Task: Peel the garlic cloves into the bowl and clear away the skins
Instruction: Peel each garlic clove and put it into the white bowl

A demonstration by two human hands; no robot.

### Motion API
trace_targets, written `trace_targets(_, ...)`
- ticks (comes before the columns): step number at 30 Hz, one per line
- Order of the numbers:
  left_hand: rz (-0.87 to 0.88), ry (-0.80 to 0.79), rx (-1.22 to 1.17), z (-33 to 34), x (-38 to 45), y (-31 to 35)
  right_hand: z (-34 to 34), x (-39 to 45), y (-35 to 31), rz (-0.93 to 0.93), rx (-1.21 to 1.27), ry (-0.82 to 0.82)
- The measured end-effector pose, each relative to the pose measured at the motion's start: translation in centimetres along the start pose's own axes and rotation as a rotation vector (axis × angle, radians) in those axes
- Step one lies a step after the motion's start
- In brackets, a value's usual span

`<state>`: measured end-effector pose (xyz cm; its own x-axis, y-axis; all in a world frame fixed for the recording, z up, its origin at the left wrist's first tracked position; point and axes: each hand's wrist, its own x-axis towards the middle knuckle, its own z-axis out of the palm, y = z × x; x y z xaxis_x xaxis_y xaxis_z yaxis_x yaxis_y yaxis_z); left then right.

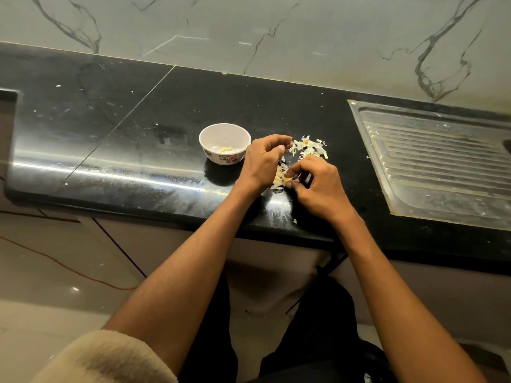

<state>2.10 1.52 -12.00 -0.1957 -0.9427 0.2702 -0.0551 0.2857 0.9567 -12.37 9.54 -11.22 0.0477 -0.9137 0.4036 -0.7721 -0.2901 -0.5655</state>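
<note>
A small white bowl (224, 142) with a flower pattern stands on the black counter (138, 139); a few pale peeled cloves (226, 149) lie in it. Just right of the bowl, my left hand (262, 161) is curled over a yellowish garlic clove (278, 174) with skin on it. My right hand (318, 183) pinches the same clove from the right with thumb and fingertips. A heap of papery skins (308, 147) lies on the counter beyond both hands. One loose flake (295, 221) sits near the counter's front edge.
A steel sink drainboard (437, 167) is set into the counter at the right. A marble-look wall (249, 31) runs behind. A dark recess (8, 128) cuts into the counter at far left. An orange cable (69, 269) crosses the floor below.
</note>
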Motion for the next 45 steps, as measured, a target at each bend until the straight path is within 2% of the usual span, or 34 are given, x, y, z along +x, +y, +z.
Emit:
trace_targets(11, 0.012, -0.017, 0.048, 0.0, -0.6, 0.4, -0.5, 0.3, 0.5, 0.211, 0.334, 0.192)
trace_targets(21, 0.016, -0.080, 0.077, -0.3, -1.0, 1.0, -1.0, 0.2, 0.7, 0.272, 0.518, 0.180)
trace_targets(26, 0.042, -0.144, 0.010, -0.4, -1.3, 1.2, -0.8, 0.4, 0.9, 0.279, 0.506, 0.203)
trace_targets(31, 0.025, -0.093, 0.096, -0.3, -1.3, 1.1, -0.8, 0.5, 1.0, 0.311, 0.518, 0.217)
trace_targets(37, 0.034, -0.051, 0.080, 0.1, -0.9, 0.8, -0.7, 0.7, 1.2, 0.370, 0.550, 0.339)
trace_targets(45, 0.055, -0.135, 0.157, 0.1, -0.3, 0.3, -0.8, 0.7, 0.9, 0.365, 0.533, 0.348)
